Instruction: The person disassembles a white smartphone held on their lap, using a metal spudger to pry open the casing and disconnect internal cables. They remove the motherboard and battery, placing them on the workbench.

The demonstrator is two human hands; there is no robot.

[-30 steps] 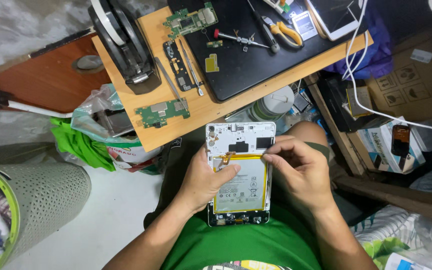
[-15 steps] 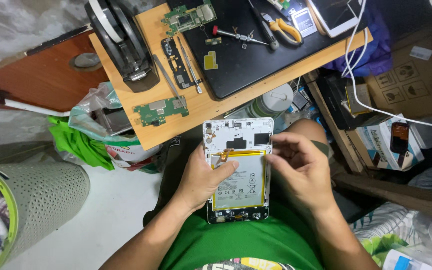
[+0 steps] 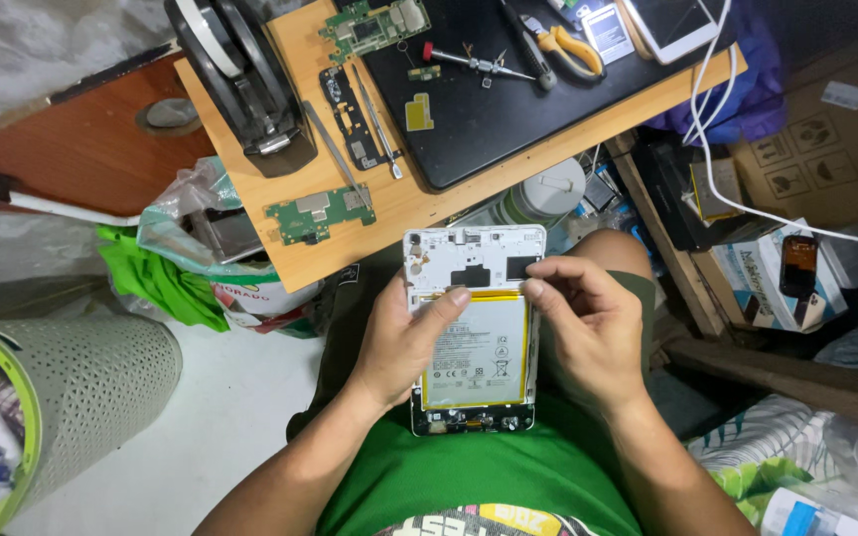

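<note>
The opened white tablet lies face down over the person's lap. Its back cover is off. A large pale battery with yellow edges sits inside the frame.

Green T-shirt with printed front, dark olive shorts, bare forearms, no rings
</note>
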